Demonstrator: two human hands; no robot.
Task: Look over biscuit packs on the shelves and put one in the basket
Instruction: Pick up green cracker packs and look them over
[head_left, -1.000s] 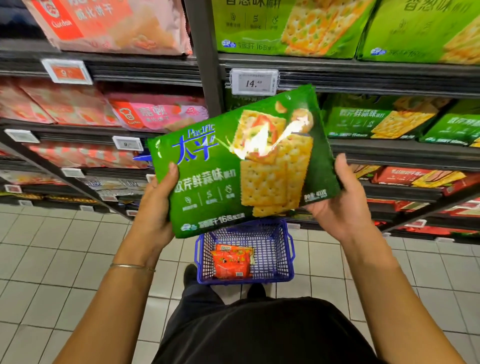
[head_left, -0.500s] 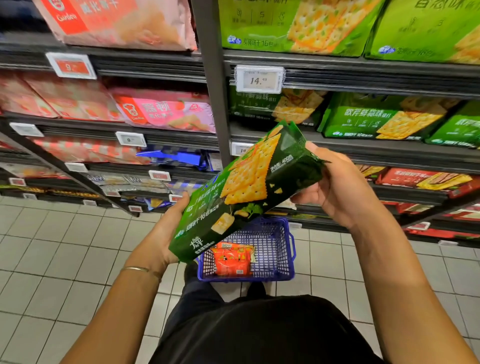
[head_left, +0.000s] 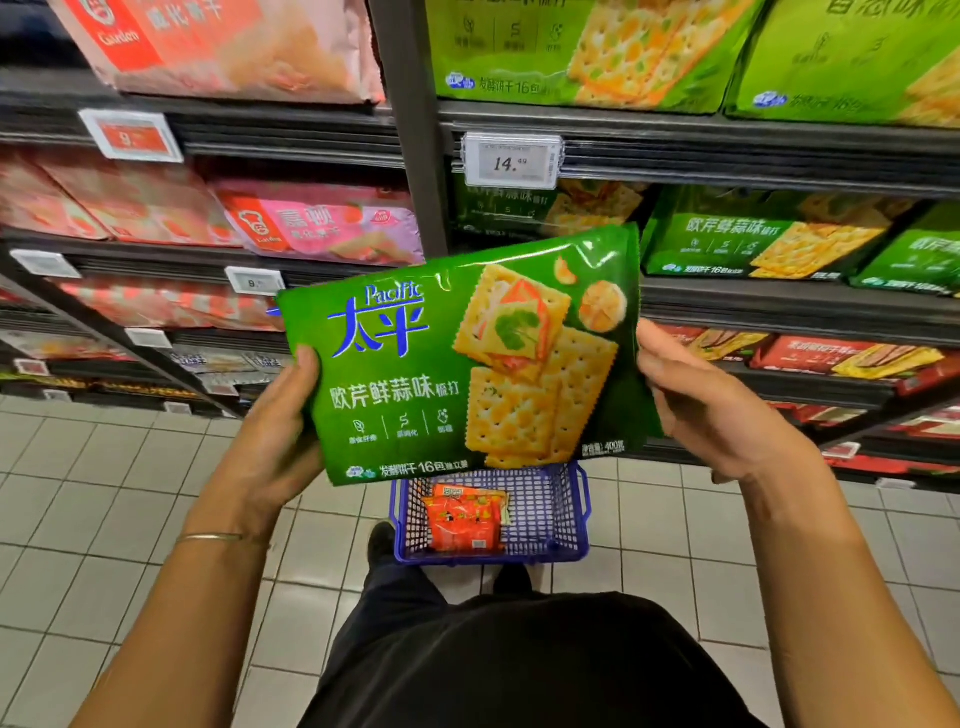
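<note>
Green glossy film fills the middle of the head view: the biscuit pack (head_left: 457, 358) is held face-on to the camera, tilted a little with its right end higher, so the printed front can be read. The left hand (head_left: 275, 441) grips its left edge, thumb on the front and fingers gone behind the pack. The right hand (head_left: 711, 410) holds the right edge in the same way, its fingers also mostly hidden behind. Two hands on opposite ends keep the soft, wide bag flat rather than sagging.

Directly below the pack, in the lower centre of the frame, the blue basket (head_left: 558, 514) stands on the tiled floor (head_left: 130, 493) by the person's feet, an orange packet (head_left: 465, 519) lying inside. Holding the pack over it looks convenient for lowering it in, though the checking step seems unfinished.

Like green packs (head_left: 769, 244) lie on the shelf at centre right, under a price tag (head_left: 511, 161).
</note>
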